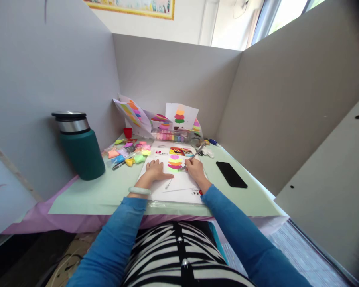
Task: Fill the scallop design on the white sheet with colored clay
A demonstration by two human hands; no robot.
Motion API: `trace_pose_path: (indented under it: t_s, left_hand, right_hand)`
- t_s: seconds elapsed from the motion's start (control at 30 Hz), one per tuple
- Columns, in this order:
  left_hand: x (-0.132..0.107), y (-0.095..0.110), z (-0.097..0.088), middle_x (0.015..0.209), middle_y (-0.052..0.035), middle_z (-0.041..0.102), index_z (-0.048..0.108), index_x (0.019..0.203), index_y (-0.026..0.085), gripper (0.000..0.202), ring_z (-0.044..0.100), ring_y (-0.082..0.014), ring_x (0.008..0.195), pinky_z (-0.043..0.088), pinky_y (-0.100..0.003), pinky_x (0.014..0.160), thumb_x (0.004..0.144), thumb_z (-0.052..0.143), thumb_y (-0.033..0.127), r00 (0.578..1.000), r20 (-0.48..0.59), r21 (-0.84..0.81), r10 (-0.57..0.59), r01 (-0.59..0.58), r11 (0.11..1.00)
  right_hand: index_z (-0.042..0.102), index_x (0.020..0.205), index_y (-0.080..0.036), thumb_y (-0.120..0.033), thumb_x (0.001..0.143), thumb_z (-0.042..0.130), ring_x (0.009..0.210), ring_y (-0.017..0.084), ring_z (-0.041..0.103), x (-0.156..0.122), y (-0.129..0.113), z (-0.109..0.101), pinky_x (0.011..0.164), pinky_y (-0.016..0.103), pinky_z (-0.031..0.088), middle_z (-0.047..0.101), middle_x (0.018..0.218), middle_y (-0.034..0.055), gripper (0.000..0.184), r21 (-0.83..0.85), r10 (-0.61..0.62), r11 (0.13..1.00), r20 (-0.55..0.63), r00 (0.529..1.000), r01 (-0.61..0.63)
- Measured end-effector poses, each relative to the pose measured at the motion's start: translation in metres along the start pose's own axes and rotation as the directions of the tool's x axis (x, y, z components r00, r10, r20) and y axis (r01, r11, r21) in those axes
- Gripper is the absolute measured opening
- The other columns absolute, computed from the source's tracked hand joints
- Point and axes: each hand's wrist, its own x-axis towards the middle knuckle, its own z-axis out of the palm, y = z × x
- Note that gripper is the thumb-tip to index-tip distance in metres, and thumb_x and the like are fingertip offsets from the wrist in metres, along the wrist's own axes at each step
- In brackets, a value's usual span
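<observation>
My left hand (154, 171) lies flat with fingers spread on a white sheet of paper (179, 183), holding it down. A layered clay shape (175, 162) in pink, yellow, orange, red and green is stuck on the sheet. My right hand (195, 168) is closed on a thin metal tool (194, 155), whose lower tip touches the right edge of the clay shape. A pale bangle sits on my left wrist. Both arms wear blue sleeves.
A dark green flask (79, 145) stands at the left. Small bags of coloured clay (128, 153) lie left of the sheet. A black phone (231, 174) lies at the right. Finished clay pictures (179, 115) lean on the back partition. Grey partitions enclose the pale green mat (101, 191).
</observation>
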Motion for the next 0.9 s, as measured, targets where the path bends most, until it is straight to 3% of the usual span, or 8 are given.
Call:
trace_pose_path:
  t_s: [0.23, 0.37, 0.53, 0.63, 0.77, 0.9]
  left_hand:
    - [0.0014, -0.0012, 0.0014, 0.156, -0.0173, 0.024, 0.043, 0.138, 0.019, 0.098, 0.019, -0.0380, 0.142, 0.018, -0.050, 0.112, 0.064, 0.046, 0.083, 1.000, -0.004, 0.005, 0.004, -0.004, 1.000]
    - [0.0026, -0.0026, 0.0028, 0.156, -0.0176, 0.024, 0.043, 0.138, 0.020, 0.099, 0.018, -0.0386, 0.142, 0.017, -0.050, 0.112, 0.063, 0.045, 0.084, 1.000, -0.006, 0.002, 0.009, -0.009, 1.000]
    - [0.0012, -0.0013, 0.0011, 0.156, -0.0173, 0.024, 0.042, 0.139, 0.020, 0.099, 0.018, -0.0383, 0.143, 0.017, -0.051, 0.112, 0.063, 0.043, 0.085, 1.000, 0.000, -0.003, 0.003, -0.003, 1.000]
    - [-0.0004, 0.0002, -0.0007, 0.156, -0.0169, 0.024, 0.042, 0.138, 0.020, 0.099, 0.018, -0.0377, 0.143, 0.017, -0.050, 0.112, 0.063, 0.043, 0.084, 1.000, 0.007, 0.001, -0.005, 0.005, 1.000]
    - [0.0011, -0.0005, 0.0007, 0.156, -0.0175, 0.023, 0.043, 0.138, 0.019, 0.099, 0.018, -0.0378, 0.143, 0.017, -0.051, 0.112, 0.063, 0.044, 0.084, 1.000, 0.007, 0.006, 0.002, -0.002, 1.000]
    - [0.0036, -0.0025, 0.0034, 0.156, -0.0172, 0.024, 0.044, 0.137, 0.020, 0.099, 0.019, -0.0381, 0.142, 0.018, -0.051, 0.112, 0.062, 0.044, 0.085, 1.000, -0.009, 0.004, 0.008, -0.008, 1.000]
  right_hand:
    - [0.069, 0.082, -0.018, -0.030, 0.085, 0.047, 0.081, 0.019, 0.063, 0.0024, 0.0012, -0.0062, 0.071, 0.024, 0.042, 0.071, 0.081, 0.0079, 0.025, -0.127, 0.028, 0.991, -0.105, 0.994, -0.042]
    - [0.068, 0.082, -0.018, -0.032, 0.085, 0.046, 0.079, 0.020, 0.064, 0.0022, 0.0034, -0.0060, 0.070, 0.024, 0.042, 0.071, 0.076, 0.0075, 0.027, -0.071, 0.014, 0.997, -0.144, 0.989, -0.024]
    - [0.067, 0.079, -0.019, -0.038, 0.084, 0.046, 0.069, 0.017, 0.063, 0.0009, 0.0041, -0.0008, 0.065, 0.023, 0.042, 0.067, 0.063, 0.0016, 0.029, 0.095, -0.038, 0.995, -0.034, 0.999, 0.041]
    - [0.066, 0.078, -0.019, -0.037, 0.084, 0.047, 0.067, 0.017, 0.062, 0.0003, 0.0027, 0.0002, 0.064, 0.023, 0.042, 0.067, 0.061, 0.0010, 0.027, 0.072, -0.044, 0.997, 0.020, 0.999, 0.042]
    - [0.068, 0.078, -0.020, -0.033, 0.084, 0.047, 0.075, 0.018, 0.063, 0.0007, 0.0015, -0.0029, 0.068, 0.024, 0.042, 0.070, 0.070, 0.0044, 0.025, -0.034, 0.004, 0.999, -0.080, 0.997, -0.007]
    - [0.068, 0.079, -0.019, -0.035, 0.085, 0.046, 0.076, 0.019, 0.063, 0.0006, 0.0020, -0.0046, 0.068, 0.024, 0.042, 0.070, 0.072, 0.0052, 0.028, -0.005, 0.014, 1.000, -0.119, 0.993, -0.014]
